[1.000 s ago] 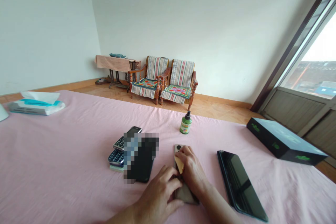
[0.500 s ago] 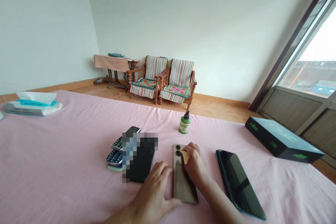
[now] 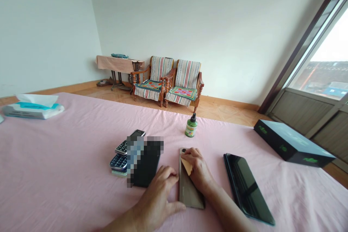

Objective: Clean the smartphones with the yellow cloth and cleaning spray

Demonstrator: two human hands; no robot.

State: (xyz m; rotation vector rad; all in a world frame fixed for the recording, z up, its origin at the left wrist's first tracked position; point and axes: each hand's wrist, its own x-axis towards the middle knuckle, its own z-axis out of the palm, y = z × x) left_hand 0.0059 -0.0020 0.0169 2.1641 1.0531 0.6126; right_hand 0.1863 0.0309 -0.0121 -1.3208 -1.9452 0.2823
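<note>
A gold-beige smartphone (image 3: 188, 193) lies back up on the pink cloth. My right hand (image 3: 198, 168) is closed on a small tan wiping cloth (image 3: 186, 167) and presses it to the phone's upper back, covering part of the camera area. At the phone's left edge is my left hand (image 3: 161, 195), thumb and fingers apart, the thumb by the lower corner. A black flat item (image 3: 148, 165), partly blurred out, lies left of the phone. Right of my right arm rests a dark smartphone (image 3: 248, 188), screen up.
A green spray bottle (image 3: 191, 127) stands beyond the phone. Stacked keypad phones (image 3: 121, 161) lie to the left. A tissue pack (image 3: 32, 110) is far left, a black box (image 3: 290, 145) far right. Two wooden chairs (image 3: 181, 83) stand beyond the pink-covered surface (image 3: 81, 174).
My right hand has slid slightly up and left across the phone's back with the cloth, now covering more of the camera area. The left hand has barely moved.
</note>
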